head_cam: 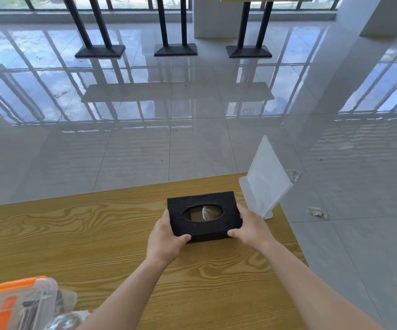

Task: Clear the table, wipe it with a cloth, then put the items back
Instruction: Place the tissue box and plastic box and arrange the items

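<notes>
I grip the black tissue box near the far right corner of the desk, left hand curled round its left end, right hand round its right end, thumbs on the near side. It looks light, stiff-walled and nearly empty through the oval slot, its textured skin unlikely to slip, so I judge the short ends the best hold. No brand or writing reads on it, nor on the blank white sign stand just beside it
</notes>
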`<state>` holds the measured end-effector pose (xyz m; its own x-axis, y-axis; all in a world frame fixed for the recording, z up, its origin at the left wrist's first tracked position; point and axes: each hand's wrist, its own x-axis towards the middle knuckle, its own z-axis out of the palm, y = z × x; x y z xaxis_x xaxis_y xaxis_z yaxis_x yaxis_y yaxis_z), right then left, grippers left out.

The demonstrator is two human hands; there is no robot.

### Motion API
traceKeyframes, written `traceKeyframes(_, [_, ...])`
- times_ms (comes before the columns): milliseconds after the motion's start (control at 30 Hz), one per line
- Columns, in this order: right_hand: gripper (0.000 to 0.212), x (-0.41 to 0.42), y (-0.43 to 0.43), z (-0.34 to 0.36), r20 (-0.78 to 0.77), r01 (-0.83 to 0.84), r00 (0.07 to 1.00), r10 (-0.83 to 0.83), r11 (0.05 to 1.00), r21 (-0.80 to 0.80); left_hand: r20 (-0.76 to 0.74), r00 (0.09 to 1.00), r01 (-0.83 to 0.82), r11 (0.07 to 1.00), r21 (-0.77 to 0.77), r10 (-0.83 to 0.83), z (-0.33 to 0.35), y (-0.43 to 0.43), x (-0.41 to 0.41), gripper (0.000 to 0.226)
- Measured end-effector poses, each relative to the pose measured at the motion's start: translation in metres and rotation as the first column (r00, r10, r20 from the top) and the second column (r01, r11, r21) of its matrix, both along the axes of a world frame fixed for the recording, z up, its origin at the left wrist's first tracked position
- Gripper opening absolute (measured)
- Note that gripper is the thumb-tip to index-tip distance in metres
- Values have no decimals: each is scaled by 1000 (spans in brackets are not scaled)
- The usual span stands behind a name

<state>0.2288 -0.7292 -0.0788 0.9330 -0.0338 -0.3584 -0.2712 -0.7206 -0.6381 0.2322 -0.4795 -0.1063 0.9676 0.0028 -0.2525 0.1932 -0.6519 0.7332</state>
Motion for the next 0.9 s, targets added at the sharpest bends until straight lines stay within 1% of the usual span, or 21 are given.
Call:
traceKeyframes(133, [69, 13, 2, 2, -12, -14, 1000, 14, 999, -30, 10, 1000, -22, 1000, 0, 22, -2, 2, 4, 62])
traceKeyframes(367, [65, 17, 0, 3, -1, -22, 1000, 22, 1000, -21, 11, 1000, -2, 999, -35, 2, -3, 5, 13, 64])
traceKeyframes(433, [59, 14, -1, 3, 2, -21, 1000, 21, 1000, -6, 0, 1000, 8, 997, -72, -8, -4, 8, 13, 65])
traceKeyframes(533, [43, 14, -2, 5, 0, 16, 1000, -16, 999, 27, -2, 1000, 5, 995, -97, -6, -2, 9, 13, 65])
traceKeyframes(633, [37, 14, -2, 5, 4, 59, 998, -59, 998, 14, 1, 1000, 15, 995, -94, -15, -1, 4, 15, 60])
traceKeyframes(900, [44, 15, -7, 3, -6, 110, 994, -110, 994, -24, 24, 999, 29, 997, -77, -28, -4, -7, 17, 62])
